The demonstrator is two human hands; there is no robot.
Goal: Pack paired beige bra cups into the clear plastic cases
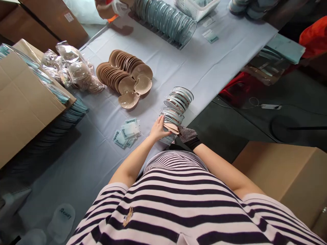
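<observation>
My bare left hand point(158, 130) spans the near end of a row of round clear plastic cases, its fingers and thumb closed about the nearest case point(167, 139). A flat beige piece point(171, 128) shows there between my hands. My right hand point(188, 134), in a dark dotted glove, is closed against the other side of that case; its fingertips are partly hidden. Just beyond my hands, more clear cases point(180, 98) with pale inserts stand on edge in a row. Left of them lie beige adhesive bra cups point(125, 71), nested in rows, with a glossy pair in front.
Printed cards point(126, 132) lie on the white-covered table point(204, 68). Bagged cups point(74, 69) and a cardboard box point(28, 105) of cases stand left. At the back are a row of clear cases point(166, 20), a white basket point(196, 8) and another person's hand point(104, 9). A carton point(278, 170) stands right.
</observation>
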